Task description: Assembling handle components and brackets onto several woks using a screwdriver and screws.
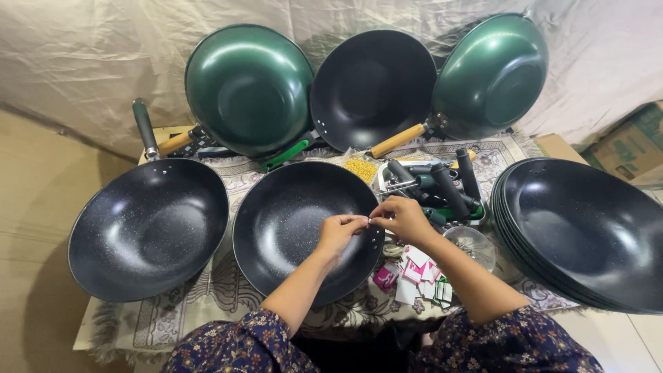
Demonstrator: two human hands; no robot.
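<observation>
I see my left hand (pixel 340 229) and right hand (pixel 404 218) meet fingertip to fingertip at mid-frame, pinching something too small to make out, probably a screw, over the rim of the handleless black wok (pixel 304 231), likely near its handle holes. Loose handles (pixel 442 186) lie just right of centre, within reach. Small pink and white label cards (pixel 414 273) lie below them. A cardboard box (pixel 632 145) sits at the right edge.

Bright, even light from above; soft glare on the green pans (pixel 248 90) and black woks (pixel 148 228). Sharp focus throughout, wide-angle bending at edges, faint shadows underneath.
</observation>
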